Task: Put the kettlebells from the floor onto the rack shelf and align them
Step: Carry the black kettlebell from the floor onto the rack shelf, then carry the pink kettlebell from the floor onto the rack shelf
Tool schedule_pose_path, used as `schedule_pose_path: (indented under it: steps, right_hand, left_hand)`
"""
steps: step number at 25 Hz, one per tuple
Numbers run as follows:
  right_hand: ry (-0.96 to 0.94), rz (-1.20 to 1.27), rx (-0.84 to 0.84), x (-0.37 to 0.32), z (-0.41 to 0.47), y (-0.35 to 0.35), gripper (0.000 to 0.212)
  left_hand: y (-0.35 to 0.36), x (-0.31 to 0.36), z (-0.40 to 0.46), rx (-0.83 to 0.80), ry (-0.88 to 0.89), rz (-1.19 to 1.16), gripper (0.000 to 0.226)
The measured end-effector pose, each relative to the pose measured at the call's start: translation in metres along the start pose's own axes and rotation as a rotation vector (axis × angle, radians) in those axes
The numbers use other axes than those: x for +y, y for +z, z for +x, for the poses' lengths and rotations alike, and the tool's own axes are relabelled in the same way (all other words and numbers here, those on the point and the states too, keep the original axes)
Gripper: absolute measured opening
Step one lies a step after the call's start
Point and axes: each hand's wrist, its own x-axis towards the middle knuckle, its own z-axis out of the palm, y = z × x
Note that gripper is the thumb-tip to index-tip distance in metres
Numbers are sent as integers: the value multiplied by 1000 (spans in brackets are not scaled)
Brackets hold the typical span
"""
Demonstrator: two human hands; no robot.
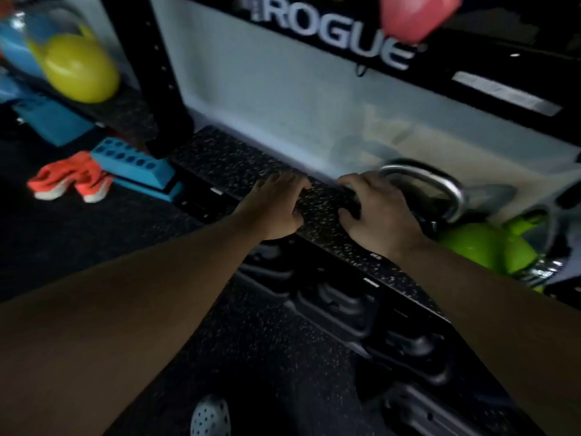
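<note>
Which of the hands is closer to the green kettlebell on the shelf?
The right hand. It rests on the shelf edge right beside the green kettlebell, by its steel handle. The left hand sits farther left along the shelf.

2 bare forearms, no sleeves; left grip (pixel 276 209) and right grip (pixel 377 212) ungloved.

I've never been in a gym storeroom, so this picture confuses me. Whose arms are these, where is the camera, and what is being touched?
The camera sits on a person's head, looking down at their own bare arms. The left hand rests on a black speckled rack shelf. The right hand lies against the silver metal handle of a kettlebell whose body is hidden; whether it grips is unclear. Beside it sits a lime green kettlebell. A yellow kettlebell sits far left, orange shoes lie on the floor, and a blurred pink kettlebell shows above.
</note>
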Motion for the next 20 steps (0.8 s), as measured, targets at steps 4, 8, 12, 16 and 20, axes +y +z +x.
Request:
schedule_pose_path:
  steps: [4, 8, 12, 16, 20]
  right_hand:
    - [-276, 80, -166, -107, -29, 62, 43]
    - [-489, 154, -351, -234, -84, 136, 38]
    - [-704, 166, -509, -360, -179, 209, 38]
    - [-862, 79, -687, -452, -287, 273, 40]
    - [-1026, -11, -790, -521, -387, 323, 40]
  left_hand:
    - [-2, -68, -144, -15, -230, 28, 52]
    - [10, -131, -324, -63, -520, 15, 54]
    - [55, -162, -530, -29, -905, -118, 55]
    - [115, -141, -717, 12, -1213, -208, 51]
    - [179, -93, -851, 25, -1482, -390, 59]
